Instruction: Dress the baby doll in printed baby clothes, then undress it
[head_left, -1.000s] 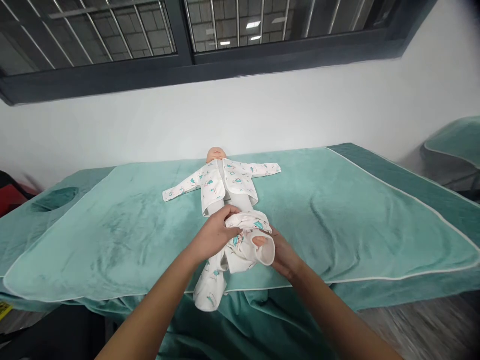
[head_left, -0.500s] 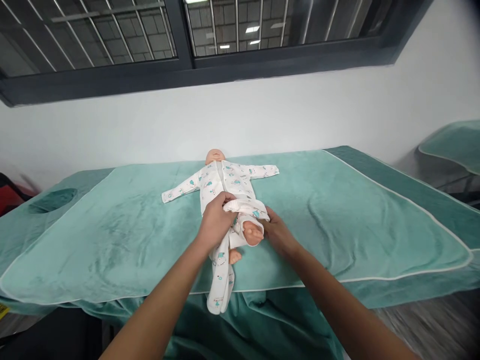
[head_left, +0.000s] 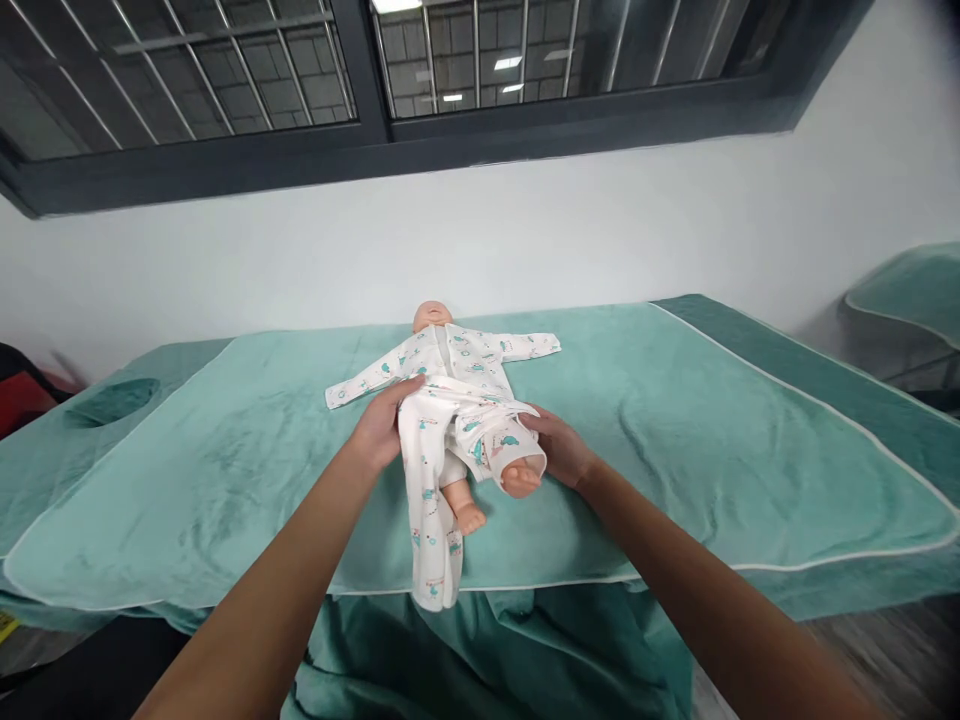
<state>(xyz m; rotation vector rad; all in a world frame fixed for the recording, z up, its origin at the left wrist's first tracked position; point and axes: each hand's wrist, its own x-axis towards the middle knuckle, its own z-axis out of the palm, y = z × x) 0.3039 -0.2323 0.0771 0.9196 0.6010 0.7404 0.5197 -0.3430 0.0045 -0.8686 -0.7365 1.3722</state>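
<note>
A baby doll (head_left: 433, 315) lies on its back, head toward the wall, in a white patterned top (head_left: 469, 350) with both sleeves spread. White patterned baby trousers (head_left: 431, 470) lie across its lower body. One trouser leg is around the doll's leg on the right, with the foot (head_left: 520, 480) showing at the cuff. The other trouser leg hangs loose beside the doll's bare foot (head_left: 470, 515). My left hand (head_left: 386, 422) is closed on the waistband's left side. My right hand (head_left: 556, 445) grips the trousers at the right side; its fingertips are partly hidden by the cloth.
Under the doll is a padded table with a green plush cover (head_left: 225, 470) edged in white piping. A hole (head_left: 112, 402) is at its left end. Behind stand a white wall (head_left: 525, 235) and a barred window (head_left: 450, 60). A green-covered seat (head_left: 911, 290) is at far right.
My left hand has moved left and slightly up, drawing the waistband wide. The bunched trousers have spread out, and more of the doll's bare lower leg shows.
</note>
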